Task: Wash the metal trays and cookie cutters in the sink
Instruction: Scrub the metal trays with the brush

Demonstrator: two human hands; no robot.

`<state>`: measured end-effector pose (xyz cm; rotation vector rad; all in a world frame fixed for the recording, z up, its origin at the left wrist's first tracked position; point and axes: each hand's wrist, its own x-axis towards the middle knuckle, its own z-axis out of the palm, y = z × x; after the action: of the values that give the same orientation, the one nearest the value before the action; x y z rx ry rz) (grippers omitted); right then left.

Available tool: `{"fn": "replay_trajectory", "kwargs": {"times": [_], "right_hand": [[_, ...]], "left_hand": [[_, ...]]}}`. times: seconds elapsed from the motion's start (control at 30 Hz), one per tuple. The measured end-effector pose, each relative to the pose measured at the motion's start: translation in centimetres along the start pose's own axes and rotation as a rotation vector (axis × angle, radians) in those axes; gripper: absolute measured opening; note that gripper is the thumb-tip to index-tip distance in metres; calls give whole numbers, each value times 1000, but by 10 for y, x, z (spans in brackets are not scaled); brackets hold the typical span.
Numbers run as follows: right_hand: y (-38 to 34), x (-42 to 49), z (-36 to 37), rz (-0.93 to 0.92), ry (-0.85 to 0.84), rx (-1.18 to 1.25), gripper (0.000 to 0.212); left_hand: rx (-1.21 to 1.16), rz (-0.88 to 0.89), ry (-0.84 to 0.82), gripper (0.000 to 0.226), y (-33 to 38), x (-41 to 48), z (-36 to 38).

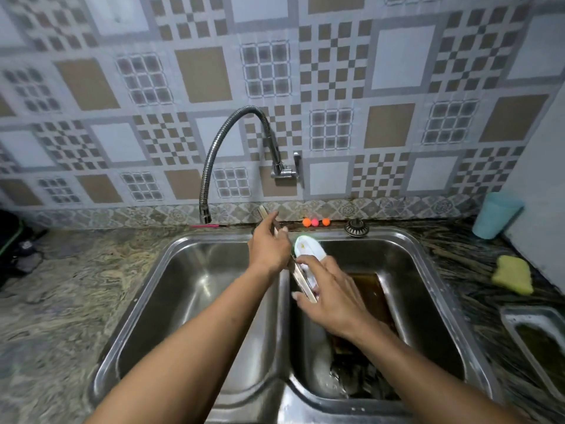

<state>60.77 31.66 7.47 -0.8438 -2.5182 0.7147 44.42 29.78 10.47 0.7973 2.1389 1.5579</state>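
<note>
Forearms nearest, reaching out over a double sink (pixel 171 255). Left hand (pixel 269 249) up at the divider's far end, fingers (pixel 272 216) loosely curled around a thin, flat metal piece, probably a tray (pixel 302 283) held on edge; blurred, so hard to be certain. Right hand (pixel 333 298) just beside it above the right basin, fingers spread, forefinger and thumb closing on a white and green object (pixel 308 247) pressed against the same piece, perhaps a soap bottle or scrubber. More dark trays (pixel 371 296) lying flat in the right basin, under and behind the right wrist, wet. Another tray (pixel 538 338) on the table at far right, well apart from both hands. Cutters not identifiable.

Likely light, stiff sheet metal, slippery once soapy, with thin edges that could bite; best gripped across the rim with thumb on one face, as seems to be done here. Faucet (pixel 214 154) curved over the left basin, no water visible. Yellow sponge (pixel 513 275) on the table to the right.
</note>
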Motion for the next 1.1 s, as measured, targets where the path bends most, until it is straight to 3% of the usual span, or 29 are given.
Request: {"fn": "replay_trajectory", "kwargs": {"times": [0.1,0.17,0.27,0.33,0.43,0.5,0.63,0.83,1.1], "right_hand": [[-15,8,18,-55,194,-12,53],[-23,12,33,3,276,106,52],[-34,17,63,107,401,326,52],[-44,22,90,162,430,449,50],[-54,28,137,250,386,623,42],[-60,32,170,322,329,685,38],[-55,35,227,483,126,532,28],[-47,35,259,669,-11,197,31],[-42,42,252,682,-1,265,29]], "left_hand": [[-100,28,-131,50,-4,8,-23],[-193,14,-248,55,-10,6,-40],[7,125,-222,55,-46,3,-76],[190,95,-136,53,-96,8,-105],[177,-172,-198,52,-168,8,-148],[127,-231,-222,56,-200,2,-169],[156,-313,-83,50,-249,1,-196],[209,-365,-59,45,-288,10,-210],[325,-325,-257,50,-311,12,-199]]}}
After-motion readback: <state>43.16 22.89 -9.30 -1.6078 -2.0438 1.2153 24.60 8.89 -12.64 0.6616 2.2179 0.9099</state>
